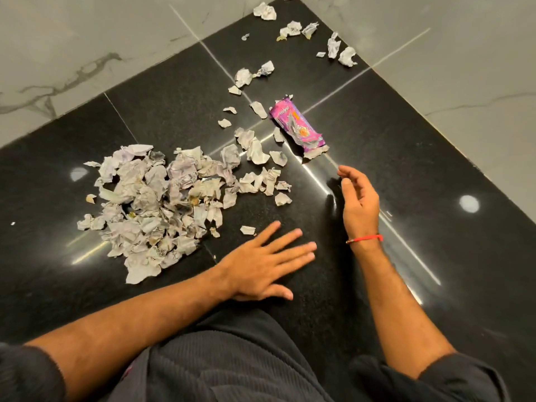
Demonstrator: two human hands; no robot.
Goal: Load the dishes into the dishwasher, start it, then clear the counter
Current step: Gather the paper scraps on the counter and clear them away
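Two hands empty | left hand [261, 262] flat, fingers straight, on black counter [406, 140] just beside paper heap [150, 204] | right hand [358, 198] loosely curled near pink wrapper [295, 124] | sweep strays (far corner too) into heap, then scoop.

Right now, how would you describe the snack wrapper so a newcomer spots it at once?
Start at the black counter and its big paper heap. Up and right, beyond the right hand, lies the wrapper. It is the only pink, glossy, printed item among pale crumpled scraps.
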